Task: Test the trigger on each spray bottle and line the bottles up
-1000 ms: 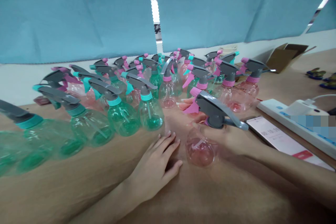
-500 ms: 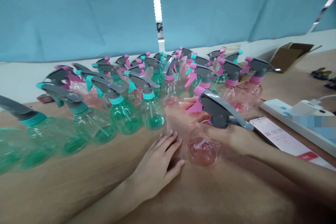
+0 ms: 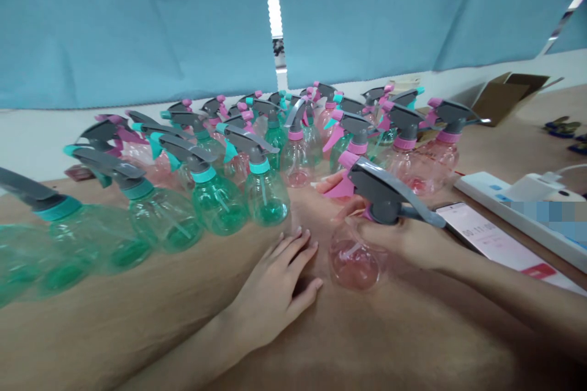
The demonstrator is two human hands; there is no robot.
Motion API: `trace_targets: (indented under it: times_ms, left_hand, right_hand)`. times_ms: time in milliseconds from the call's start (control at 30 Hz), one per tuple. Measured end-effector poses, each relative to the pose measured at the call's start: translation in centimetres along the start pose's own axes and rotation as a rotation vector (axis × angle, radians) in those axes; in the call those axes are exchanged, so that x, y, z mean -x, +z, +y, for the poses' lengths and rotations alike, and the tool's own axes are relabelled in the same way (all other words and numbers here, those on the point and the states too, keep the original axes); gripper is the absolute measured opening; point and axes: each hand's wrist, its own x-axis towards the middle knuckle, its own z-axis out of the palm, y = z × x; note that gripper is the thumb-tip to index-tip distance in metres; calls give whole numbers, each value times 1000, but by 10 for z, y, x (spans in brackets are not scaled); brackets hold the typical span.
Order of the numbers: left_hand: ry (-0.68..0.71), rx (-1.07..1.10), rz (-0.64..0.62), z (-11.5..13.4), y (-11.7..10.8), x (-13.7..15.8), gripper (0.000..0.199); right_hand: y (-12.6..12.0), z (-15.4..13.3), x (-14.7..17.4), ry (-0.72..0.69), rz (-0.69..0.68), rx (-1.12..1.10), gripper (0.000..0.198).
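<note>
My left hand (image 3: 270, 287) lies flat on the table, fingers stretched and a little apart, holding nothing. Just right of it stands an upright spray bottle (image 3: 355, 266) with a pink nozzle, grey lever and some pink liquid. My right hand (image 3: 389, 237) reaches behind this bottle, partly hidden by its body and head. Its fingers extend past the pink trigger and do not appear to wrap round the bottle. Nearest my left fingertips are green spray bottles with turquoise collars, one clear green bottle (image 3: 267, 195) and a darker green one (image 3: 220, 204).
Several more pink and green spray bottles (image 3: 298, 156) crowd the back of the table. At the right lie a phone (image 3: 481, 232) showing a timer and a white power strip (image 3: 518, 214) with a plug. An open cardboard box (image 3: 502, 101) stands behind, before a blue curtain (image 3: 183, 24).
My right fingers have shifted slightly behind the pink bottle. My left hand and the bottles stay in place. The phone's timer has advanced.
</note>
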Motion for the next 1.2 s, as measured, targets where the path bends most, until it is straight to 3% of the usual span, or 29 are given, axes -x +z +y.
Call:
trace_targets:
  times_ms: [433,533,667,867,1033,1200]
  left_hand:
    - [15,-11,9,-2,3,1,48]
    - [11,-23,-1,-1,2,1,48]
    - [10,-27,-10,-1,1,1,48]
    - [13,-17,3,-1,2,0,48]
    - [13,-1,11,-1,2,0,47]
    - [6,2,10,-1,1,0,47]
  right_hand:
    - [1,0,-1,-50,0,-108,16]
    - [-1,-1,1,-40,28,-56,5]
    - [-1,-2,3,45,63,56,17]
    - [-3,1,4,39,43,61,17]
    - [-5,6,4,118,53,174,22]
    - [-4,8,0,73,48,112,24]
